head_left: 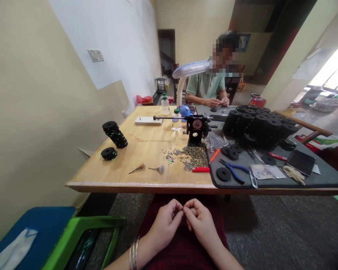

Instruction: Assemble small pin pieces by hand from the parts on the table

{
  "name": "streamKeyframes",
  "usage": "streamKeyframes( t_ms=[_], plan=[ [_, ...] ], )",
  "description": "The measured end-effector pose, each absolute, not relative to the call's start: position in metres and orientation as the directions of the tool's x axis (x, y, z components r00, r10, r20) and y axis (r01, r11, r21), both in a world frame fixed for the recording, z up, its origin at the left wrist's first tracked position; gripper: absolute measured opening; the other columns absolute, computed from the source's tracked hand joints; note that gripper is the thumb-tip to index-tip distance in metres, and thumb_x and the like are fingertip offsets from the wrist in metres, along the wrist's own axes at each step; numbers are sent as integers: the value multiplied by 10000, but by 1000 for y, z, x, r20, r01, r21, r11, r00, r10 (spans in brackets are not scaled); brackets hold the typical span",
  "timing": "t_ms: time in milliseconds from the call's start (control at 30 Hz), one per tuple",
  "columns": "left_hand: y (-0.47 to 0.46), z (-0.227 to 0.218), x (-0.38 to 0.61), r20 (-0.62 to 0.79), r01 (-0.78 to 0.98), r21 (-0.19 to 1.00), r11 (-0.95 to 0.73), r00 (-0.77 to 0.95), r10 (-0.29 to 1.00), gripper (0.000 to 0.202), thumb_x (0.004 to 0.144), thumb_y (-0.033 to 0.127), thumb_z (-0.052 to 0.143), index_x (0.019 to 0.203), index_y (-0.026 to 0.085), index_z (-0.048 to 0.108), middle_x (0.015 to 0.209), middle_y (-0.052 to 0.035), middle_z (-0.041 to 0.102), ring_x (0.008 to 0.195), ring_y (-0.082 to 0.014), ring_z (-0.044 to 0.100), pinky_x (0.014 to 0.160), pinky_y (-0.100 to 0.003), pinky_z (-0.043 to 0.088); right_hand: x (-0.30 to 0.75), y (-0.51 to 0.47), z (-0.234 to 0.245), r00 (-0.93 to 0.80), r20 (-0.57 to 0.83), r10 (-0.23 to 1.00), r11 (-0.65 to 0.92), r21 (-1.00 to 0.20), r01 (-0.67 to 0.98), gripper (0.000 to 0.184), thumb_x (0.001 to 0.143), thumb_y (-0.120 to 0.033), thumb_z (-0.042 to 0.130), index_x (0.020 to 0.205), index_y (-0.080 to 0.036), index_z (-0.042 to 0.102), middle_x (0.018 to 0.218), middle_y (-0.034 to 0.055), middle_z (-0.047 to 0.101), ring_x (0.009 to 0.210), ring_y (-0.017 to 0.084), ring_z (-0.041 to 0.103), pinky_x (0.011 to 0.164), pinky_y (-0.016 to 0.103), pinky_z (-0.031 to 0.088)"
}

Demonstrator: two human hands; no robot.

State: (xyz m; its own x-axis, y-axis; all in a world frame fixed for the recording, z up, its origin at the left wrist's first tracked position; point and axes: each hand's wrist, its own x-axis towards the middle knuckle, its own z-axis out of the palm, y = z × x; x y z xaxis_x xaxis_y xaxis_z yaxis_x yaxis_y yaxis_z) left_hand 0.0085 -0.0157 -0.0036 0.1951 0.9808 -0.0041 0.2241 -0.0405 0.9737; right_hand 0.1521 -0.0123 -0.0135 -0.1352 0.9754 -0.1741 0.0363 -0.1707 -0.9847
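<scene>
We sit at the near edge of a long worktop (135, 150), half bare wood and half covered by a dark mat (321, 176) toward its right end. At the far edge another person (207, 86) works with both hands close together, beside a white lamp (190, 69). On the mat, near the far right corner, stands a cluster of black spools (259, 125); 2 more black spools (115, 134) lie near the left edge. A small black winding jig (196, 129) stands mid-worktop, with a scatter of tiny metal pieces (190, 156) before it, a red lighter (200, 169) at the near edge and blue pliers (236, 170) on the mat.

Below the near edge, over our lap, our left hand (165, 225) and right hand (201, 221) meet fingertip to fingertip. The fingers of both are pinched on a tiny piece (183, 208), too small for us to identify; it sits between the 2 thumbs and forefingers.

We judge it very light, probably stiff, and easy to drop or lose. It looks best held by its ends with the fingertips, gently, low over the lap.
</scene>
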Motion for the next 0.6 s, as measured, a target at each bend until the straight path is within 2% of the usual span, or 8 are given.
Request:
streamKeyframes(
  t_ms=[133,267,467,600],
  plan=[
    [-15,-5,10,-37,205,979,-7,208,977,143,835,273,574,723,191,539,652,7,554,603,-147,487,579,-248,381,154,-9,-13,-119,-236,965,-246,-965,-85,328,765,-492,631,716,-199,493,387,-114,397,360,60,290,398,188,207],
    [-14,-5,12,-120,69,992,105,259,958,150,826,274,583,734,195,496,651,10,565,601,-140,510,589,-252,413,157,-7,-11,-112,-279,954,-297,-933,-202,363,740,-518,648,730,-201,471,402,-136,343,367,46,223,386,181,163],
    [-11,1,11,-185,-103,969,226,306,934,253,813,400,613,755,196,475,651,10,578,568,-115,484,561,-239,383,157,-7,-12,-145,-272,951,-299,-928,-220,396,739,-552,646,739,-206,454,438,-143,291,376,40,187,377,174,129],
    [-10,-3,9,-182,-201,943,267,360,915,244,761,346,671,800,194,484,671,34,530,585,-100,446,561,-224,362,157,-8,-13,-162,-274,948,-305,-925,-224,397,742,-559,639,739,-211,449,448,-142,280,385,44,179,380,178,127]
  ],
)
